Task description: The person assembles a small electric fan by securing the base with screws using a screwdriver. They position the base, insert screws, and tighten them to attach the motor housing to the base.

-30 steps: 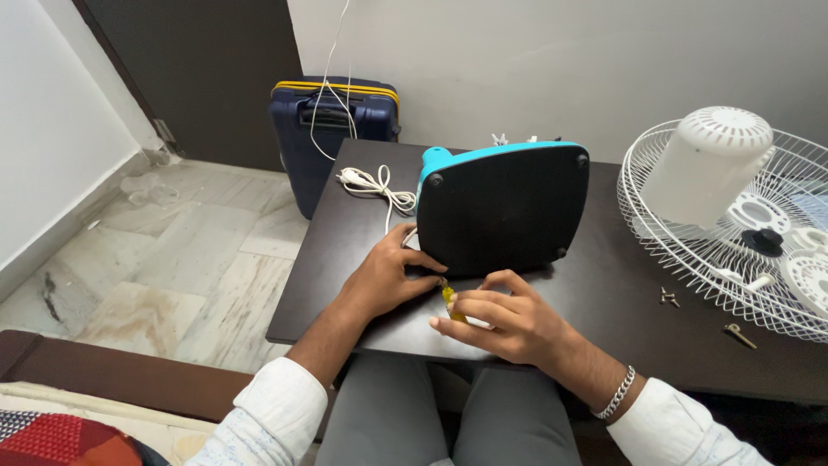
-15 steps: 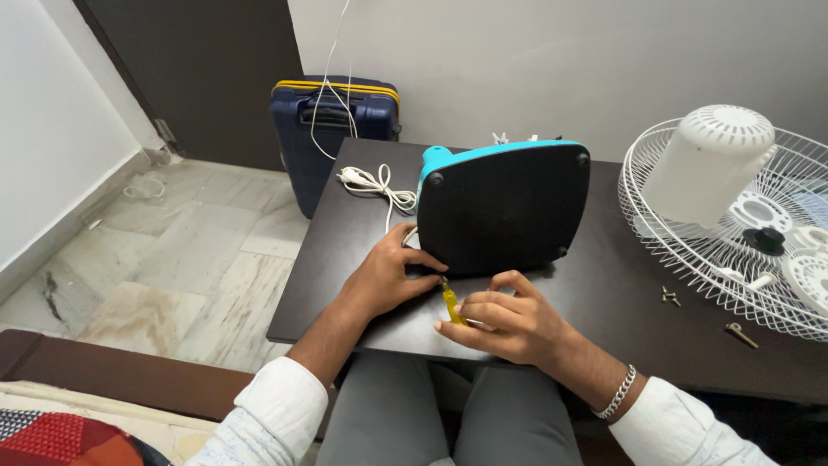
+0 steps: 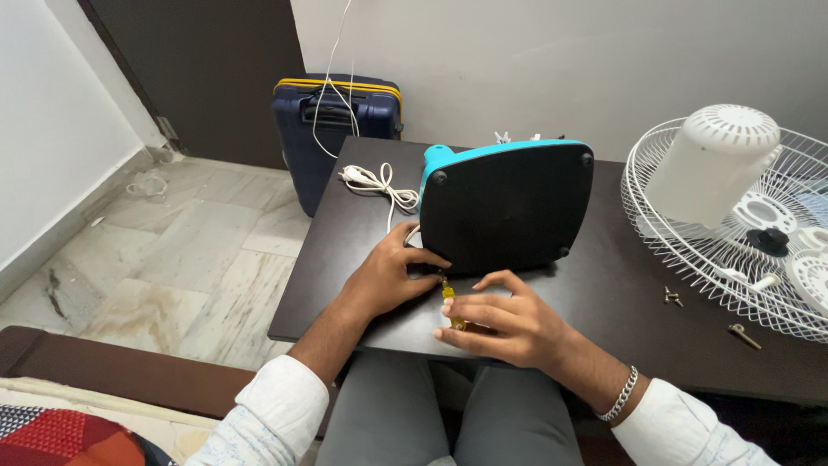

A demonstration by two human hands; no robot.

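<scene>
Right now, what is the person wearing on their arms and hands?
Both hands are bare, with no gloves. The left hand comes out of a white sleeve with a faint pale pattern, pushed up the forearm. The right hand has a matching white sleeve and a silver chain bracelet at the wrist.

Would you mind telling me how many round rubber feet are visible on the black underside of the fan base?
3 show: upper-left foot, upper-right foot and lower-right foot on the fan base. A fourth at the lower-left corner may be hidden by the left hand.
</scene>
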